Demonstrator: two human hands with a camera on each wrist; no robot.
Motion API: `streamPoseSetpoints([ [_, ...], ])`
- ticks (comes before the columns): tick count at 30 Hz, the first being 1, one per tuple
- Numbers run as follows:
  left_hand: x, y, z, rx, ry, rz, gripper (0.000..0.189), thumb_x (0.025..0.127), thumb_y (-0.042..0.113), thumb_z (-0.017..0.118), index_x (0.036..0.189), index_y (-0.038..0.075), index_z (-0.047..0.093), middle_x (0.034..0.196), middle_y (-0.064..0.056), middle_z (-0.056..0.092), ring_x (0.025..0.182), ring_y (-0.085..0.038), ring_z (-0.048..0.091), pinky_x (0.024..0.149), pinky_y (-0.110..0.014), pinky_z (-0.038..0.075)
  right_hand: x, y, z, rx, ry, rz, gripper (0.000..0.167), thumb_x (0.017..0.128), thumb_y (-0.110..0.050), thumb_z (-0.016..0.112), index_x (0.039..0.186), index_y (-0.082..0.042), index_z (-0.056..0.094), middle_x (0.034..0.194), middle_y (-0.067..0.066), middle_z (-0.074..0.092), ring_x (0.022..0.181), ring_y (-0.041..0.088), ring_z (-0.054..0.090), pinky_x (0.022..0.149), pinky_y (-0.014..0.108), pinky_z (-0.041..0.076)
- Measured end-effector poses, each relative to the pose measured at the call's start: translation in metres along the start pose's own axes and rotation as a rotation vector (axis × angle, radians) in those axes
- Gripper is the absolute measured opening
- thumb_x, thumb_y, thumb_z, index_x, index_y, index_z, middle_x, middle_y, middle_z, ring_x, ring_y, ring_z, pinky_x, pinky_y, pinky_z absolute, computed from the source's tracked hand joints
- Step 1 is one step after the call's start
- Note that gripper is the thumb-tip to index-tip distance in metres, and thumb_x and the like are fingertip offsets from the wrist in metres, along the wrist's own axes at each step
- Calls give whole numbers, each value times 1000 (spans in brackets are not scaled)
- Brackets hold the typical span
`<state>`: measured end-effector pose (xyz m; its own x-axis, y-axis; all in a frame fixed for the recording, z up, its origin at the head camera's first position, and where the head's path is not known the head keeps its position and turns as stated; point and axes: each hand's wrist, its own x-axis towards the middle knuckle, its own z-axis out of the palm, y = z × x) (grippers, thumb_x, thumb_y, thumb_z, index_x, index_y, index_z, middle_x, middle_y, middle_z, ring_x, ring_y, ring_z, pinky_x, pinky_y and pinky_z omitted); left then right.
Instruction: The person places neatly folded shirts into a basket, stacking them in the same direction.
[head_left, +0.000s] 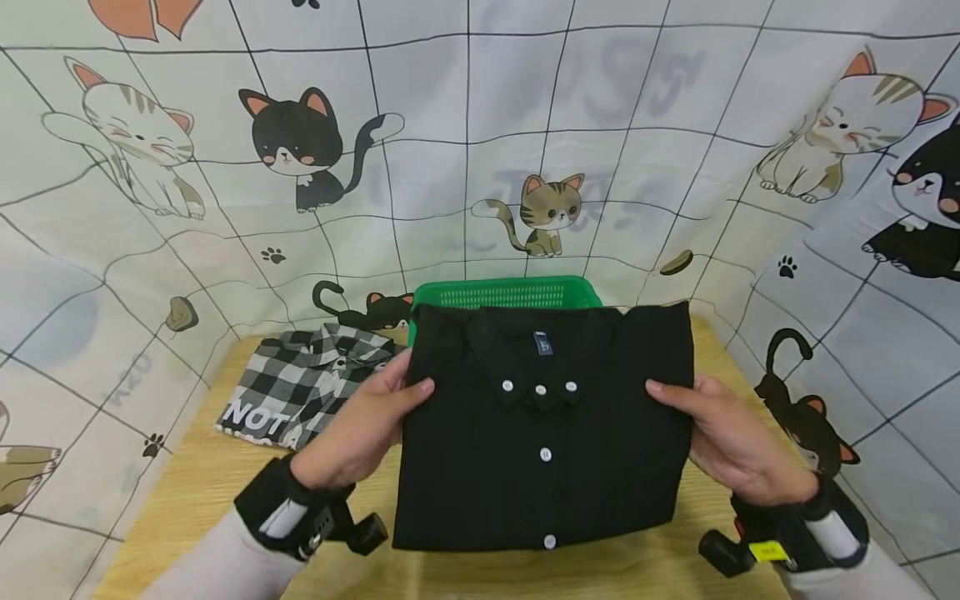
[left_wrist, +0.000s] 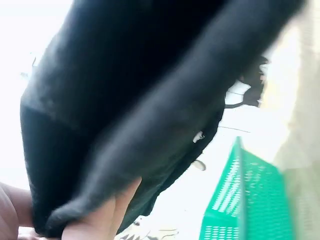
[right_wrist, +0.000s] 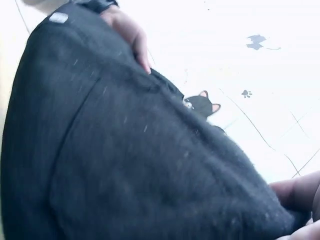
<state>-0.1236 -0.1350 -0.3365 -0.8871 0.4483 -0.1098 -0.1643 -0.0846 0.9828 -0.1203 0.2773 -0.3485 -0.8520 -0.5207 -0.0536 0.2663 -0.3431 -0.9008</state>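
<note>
A folded black button-up shirt [head_left: 600,467] with white buttons hangs between both hands, its collar at the top and front facing the head camera. My left hand [head_left: 367,421] pinches its left side edge, thumb in front and fingers behind. On the opposite edge, my right hand [head_left: 731,442] grips the cloth the same way. The left wrist view shows fingers [left_wrist: 95,222] under the dark fold. Cloth fills much of the right wrist view, with fingertips [right_wrist: 295,192] at its lower right corner. Behind the shirt stands a green basket [head_left: 510,293], mostly hidden by it.
A folded black-and-white checked shirt [head_left: 296,387] with white lettering lies on the wooden table [head_left: 187,500] at the left, behind the left hand. A white cat-print sheet [head_left: 465,167] hangs round the back and sides of the table.
</note>
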Motion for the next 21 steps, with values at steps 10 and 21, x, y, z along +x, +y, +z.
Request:
streamPoseSetpoints([
  [10,110,32,-49,28,11,-62,57,114,15,37,167,30,21,143,-9,54,112,-16,67,92,-37,58,108,-61,-32,-179,97,78,34,111,-11,48,144,-17,45,124,-4,68,111,11,69,94,29,58],
  [21,177,-7,-68,147,148,-154,59,113,12,37,168,24,19,162,-19,43,104,-17,66,88,-33,55,193,-27,-78,-352,295,222,65,111,-12,46,166,-4,13,152,9,41,113,14,58,98,26,51],
])
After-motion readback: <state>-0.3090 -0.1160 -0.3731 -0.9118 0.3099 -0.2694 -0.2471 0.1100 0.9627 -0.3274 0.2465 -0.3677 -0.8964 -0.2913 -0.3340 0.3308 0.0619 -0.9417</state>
